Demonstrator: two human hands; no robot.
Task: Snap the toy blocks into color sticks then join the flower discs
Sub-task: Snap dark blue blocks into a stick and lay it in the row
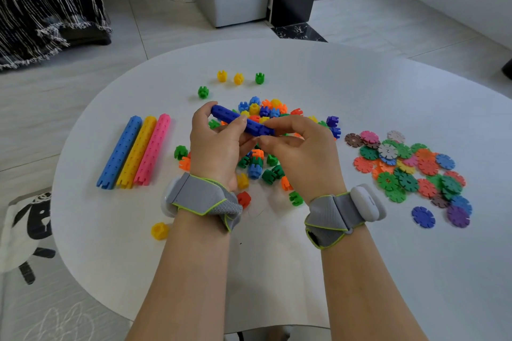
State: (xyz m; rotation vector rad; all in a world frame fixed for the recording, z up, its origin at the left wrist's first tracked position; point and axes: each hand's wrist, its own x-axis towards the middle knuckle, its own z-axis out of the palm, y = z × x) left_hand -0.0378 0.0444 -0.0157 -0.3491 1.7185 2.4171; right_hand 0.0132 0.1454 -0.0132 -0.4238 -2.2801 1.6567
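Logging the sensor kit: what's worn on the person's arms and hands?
Left hand and right hand: no gloves, no sleeves. Each wrist wears a grey fabric strap edged lime green, left strap and right strap, each with a white rounded pod on the outer side. No cables visible.

A head-worn wide camera looks forward and down, close over the table (360,77).

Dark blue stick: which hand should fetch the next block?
Probably right. The left hand wraps the stick; the right hand only pinches its end, and two loose dark blue blocks lie just right of it.
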